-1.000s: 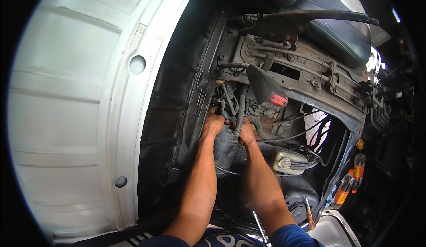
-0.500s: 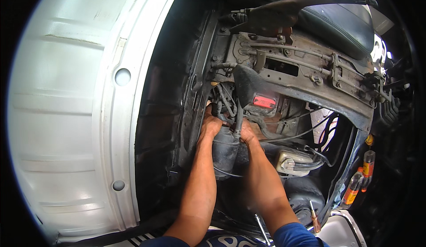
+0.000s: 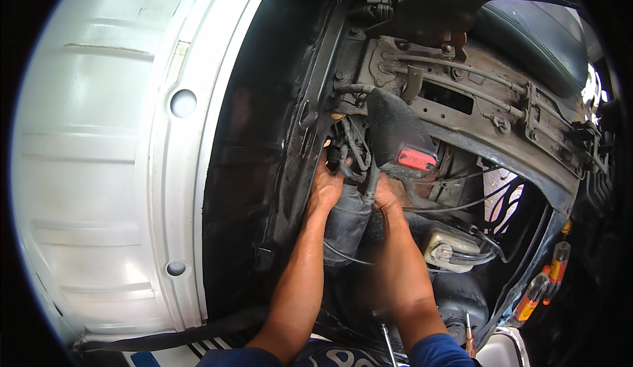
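white ribbed body panel (image 3: 99,169) fills the left, smooth painted steel. right of it a rusty bracket frame (image 3: 461,96), black seat belt buckle (image 3: 402,136) with red button. dark cylinder (image 3: 346,218), looks like a dusty rubber-sleeved part, stands centre, long axis near-to-far, between both hands. left hand (image 3: 324,189) wraps its far end from the left; right hand (image 3: 386,202) presses its right side, looks clenched on it, fingers partly hidden. wire bundle (image 3: 353,149) just beyond. orange-handled screwdrivers (image 3: 544,281) lie well right.

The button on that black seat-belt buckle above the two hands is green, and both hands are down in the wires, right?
Not quite: the head view shows the button is red, not green. The rest holds: the left hand and right hand are both down in the wires.
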